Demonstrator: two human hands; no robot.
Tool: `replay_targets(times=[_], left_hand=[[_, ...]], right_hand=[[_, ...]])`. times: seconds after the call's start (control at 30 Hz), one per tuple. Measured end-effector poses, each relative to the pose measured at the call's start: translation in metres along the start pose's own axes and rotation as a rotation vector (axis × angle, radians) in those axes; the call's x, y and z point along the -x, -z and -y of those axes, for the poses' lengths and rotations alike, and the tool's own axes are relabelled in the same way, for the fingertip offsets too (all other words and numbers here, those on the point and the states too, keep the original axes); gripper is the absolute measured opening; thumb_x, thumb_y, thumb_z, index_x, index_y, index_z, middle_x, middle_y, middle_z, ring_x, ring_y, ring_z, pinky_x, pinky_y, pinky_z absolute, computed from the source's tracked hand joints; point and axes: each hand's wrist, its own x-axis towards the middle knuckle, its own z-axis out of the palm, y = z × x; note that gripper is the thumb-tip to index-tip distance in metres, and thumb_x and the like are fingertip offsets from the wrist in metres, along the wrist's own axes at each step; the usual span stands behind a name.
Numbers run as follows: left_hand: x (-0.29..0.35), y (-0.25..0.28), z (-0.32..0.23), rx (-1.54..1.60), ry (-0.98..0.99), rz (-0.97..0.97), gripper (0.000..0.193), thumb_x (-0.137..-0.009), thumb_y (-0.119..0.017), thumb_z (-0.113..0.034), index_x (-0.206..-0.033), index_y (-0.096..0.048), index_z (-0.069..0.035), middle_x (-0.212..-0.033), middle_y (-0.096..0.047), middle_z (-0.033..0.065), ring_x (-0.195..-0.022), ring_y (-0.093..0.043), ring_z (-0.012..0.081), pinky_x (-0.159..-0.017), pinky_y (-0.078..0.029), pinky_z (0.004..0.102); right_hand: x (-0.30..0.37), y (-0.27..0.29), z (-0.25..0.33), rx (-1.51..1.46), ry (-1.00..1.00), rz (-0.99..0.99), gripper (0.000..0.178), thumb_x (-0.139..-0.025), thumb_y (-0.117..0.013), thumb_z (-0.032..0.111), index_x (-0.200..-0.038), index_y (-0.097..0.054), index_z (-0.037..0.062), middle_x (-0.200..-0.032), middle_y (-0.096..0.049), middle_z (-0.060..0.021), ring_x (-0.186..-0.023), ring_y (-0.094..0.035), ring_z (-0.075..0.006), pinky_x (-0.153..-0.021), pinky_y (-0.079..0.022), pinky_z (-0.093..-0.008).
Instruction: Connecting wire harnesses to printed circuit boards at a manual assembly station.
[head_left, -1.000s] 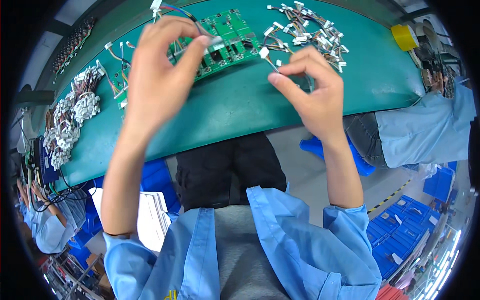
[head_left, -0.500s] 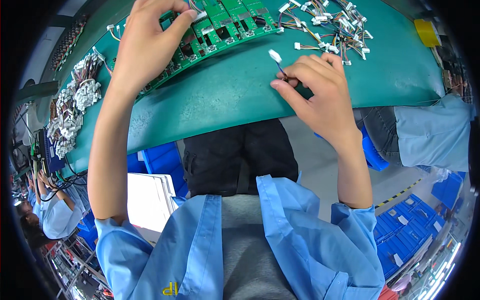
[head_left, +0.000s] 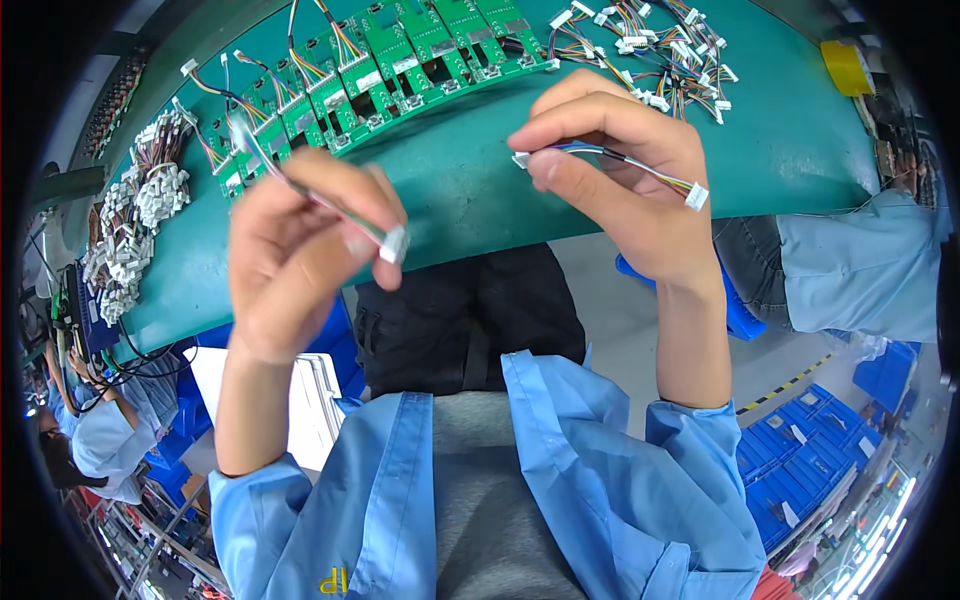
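My left hand (head_left: 310, 235), smeared by motion, is closed on a short wire harness (head_left: 330, 207) with a white plug at each end. It hangs over the near edge of the bench, just this side of the green circuit boards (head_left: 400, 72). Several boards sit side by side as one panel, and wire harnesses stand up from those on the left. Between thumb and fingers, my right hand (head_left: 625, 160) pinches another wire harness (head_left: 640, 166). One white plug shows at the fingertips; the other hangs below the palm.
Loose wire harnesses (head_left: 660, 50) lie scattered at the far right of the green mat (head_left: 480, 190). Bundled harnesses (head_left: 140, 210) are heaped at the left edge. Yellow tape (head_left: 850, 68) sits at the right corner. A person in blue (head_left: 850, 270) is on the right; blue bins (head_left: 810, 460) stand below.
My left hand has come off the boards toward me and now holds a harness. My right hand has turned and lifted slightly, so more of its harness shows.
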Motion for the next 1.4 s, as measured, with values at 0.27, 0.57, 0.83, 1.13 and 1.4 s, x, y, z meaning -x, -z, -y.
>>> replay_targets(times=[0.27, 0.57, 0.83, 1.13, 1.4], left_hand=[[0.037, -0.009, 0.01, 0.332, 0.312, -0.178, 0.015, -0.085, -0.058, 0.005, -0.099, -0.061, 0.002, -0.085, -0.065, 0.0125, -0.075, -0.061, 0.0183, -0.071, -0.049, 0.0253], [0.037, -0.024, -0.015, -0.272, 0.294, -0.211, 0.016, -0.086, -0.062, 0.003, -0.102, -0.062, 0.001, -0.087, -0.065, 0.008, -0.08, -0.061, 0.015, -0.075, -0.049, 0.0257], [-0.045, 0.026, -0.058, -1.288, -0.017, 0.122, 0.033, -0.093, -0.072, -0.02, -0.121, -0.063, -0.004, -0.11, -0.066, 0.0081, -0.094, -0.062, 0.0175, -0.089, -0.049, 0.0282], [-0.11, 0.044, -0.016, -1.2, 0.011, 0.005, 0.011, -0.085, -0.065, -0.001, -0.088, -0.071, 0.008, -0.08, -0.071, 0.0132, -0.064, -0.06, 0.0205, -0.059, -0.049, 0.0304], [-0.117, 0.063, -0.009, -1.275, 0.01, -0.025, 0.011, -0.083, -0.064, 0.002, -0.088, -0.071, 0.009, -0.075, -0.071, 0.0131, -0.059, -0.057, 0.0209, -0.057, -0.048, 0.0306]], right_hand=[[0.007, -0.004, -0.011, 0.446, -0.047, 0.228, 0.016, -0.082, -0.067, -0.006, -0.095, -0.072, 0.0014, -0.091, -0.064, -0.0039, -0.076, -0.055, -0.015, -0.067, -0.042, -0.0265], [0.012, -0.014, -0.011, 0.719, 0.002, 0.183, 0.012, -0.083, -0.067, -0.003, -0.092, -0.07, 0.004, -0.091, -0.064, -0.0036, -0.075, -0.054, -0.018, -0.08, -0.041, -0.0317], [0.011, -0.027, -0.004, 0.795, 0.086, 0.143, 0.011, -0.082, -0.068, -0.001, -0.091, -0.065, 0.0043, -0.09, -0.065, -0.0034, -0.078, -0.057, -0.0193, -0.09, -0.039, -0.0331], [0.016, -0.021, -0.019, 0.752, 0.103, 0.091, 0.012, -0.08, -0.069, -0.002, -0.086, -0.061, 0.0043, -0.09, -0.064, -0.0017, -0.08, -0.057, -0.0186, -0.088, -0.04, -0.0316], [0.013, -0.015, -0.02, 0.695, 0.075, 0.117, 0.011, -0.08, -0.068, -0.002, -0.082, -0.06, 0.0041, -0.088, -0.063, -0.0022, -0.079, -0.056, -0.0193, -0.087, -0.039, -0.0317]])
